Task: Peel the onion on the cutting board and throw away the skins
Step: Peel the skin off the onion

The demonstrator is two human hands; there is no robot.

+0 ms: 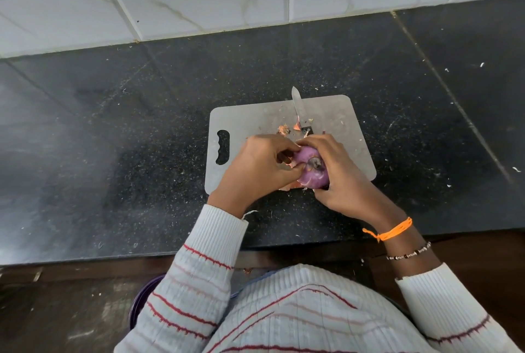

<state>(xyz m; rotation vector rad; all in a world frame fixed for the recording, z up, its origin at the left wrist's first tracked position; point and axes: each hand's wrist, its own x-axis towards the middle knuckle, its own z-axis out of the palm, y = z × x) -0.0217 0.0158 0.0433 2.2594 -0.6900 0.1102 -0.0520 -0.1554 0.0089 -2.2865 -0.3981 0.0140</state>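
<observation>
Both hands clasp one purple onion [312,169] at mid-frame, over the near edge of the single grey board [250,120]. The right hand [338,173] wraps round its right side; the left hand [255,171] curls against its left side, fingertips at the skin. One knife [297,105] lies on the board above the hands, its blade pointing up-frame, its handle mostly hidden behind them. A few orange skin scraps [284,129] lie beside it; more peek out under the onion, too covered to count. The board sits on a black counter [113,139]. A purple rim [139,300] at lower left is cut off by the sleeve.
</observation>
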